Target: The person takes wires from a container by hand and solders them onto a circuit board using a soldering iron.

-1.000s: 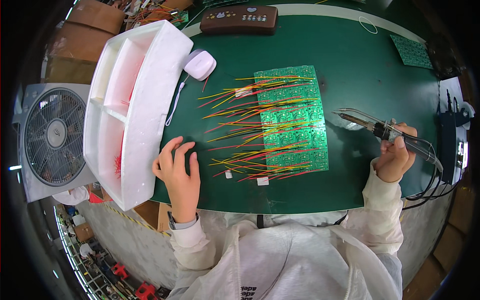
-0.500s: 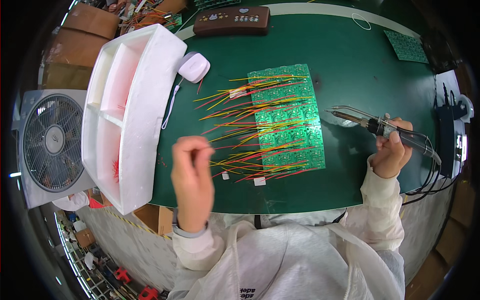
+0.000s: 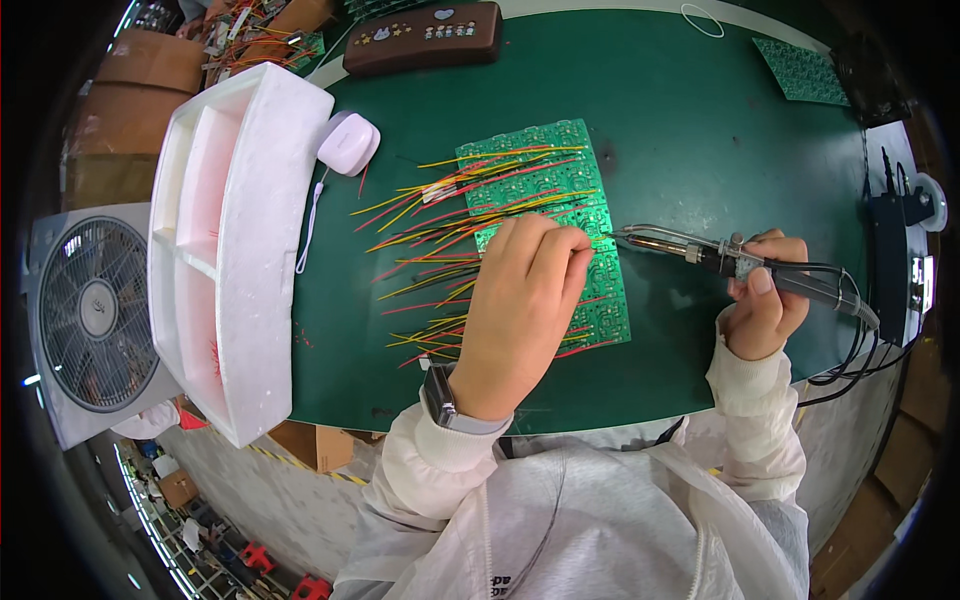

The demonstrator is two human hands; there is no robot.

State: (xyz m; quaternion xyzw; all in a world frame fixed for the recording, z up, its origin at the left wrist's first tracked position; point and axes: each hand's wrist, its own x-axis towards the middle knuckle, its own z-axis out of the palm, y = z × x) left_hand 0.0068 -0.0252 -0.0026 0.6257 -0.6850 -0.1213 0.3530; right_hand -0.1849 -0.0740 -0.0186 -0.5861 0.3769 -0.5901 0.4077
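A green panel of circuit boards (image 3: 605, 270) lies on the green table, with red, yellow and black wires (image 3: 425, 235) fanning out from it to the left. My left hand (image 3: 525, 300) is over the middle of the panel, thumb and fingers pinched near its right side; what they hold is too small to make out. My right hand (image 3: 765, 300) is closed around a soldering iron (image 3: 725, 257) with a thin metal guide tube along it. The iron's tip is at the panel's right edge, close to my left fingertips. The left hand hides part of the panel and wires.
At left stands a white foam tray (image 3: 265, 250) with compartments holding red wires, beside a fan (image 3: 97, 305). A small lilac device (image 3: 349, 143) and a brown case (image 3: 423, 40) lie beyond. Another board panel (image 3: 800, 72) is far right, near the soldering station (image 3: 900, 240).
My left hand has moved right and forward, from beside the wires to over the panel. The iron in my right hand has come left to the panel's edge. The view has shifted slightly.
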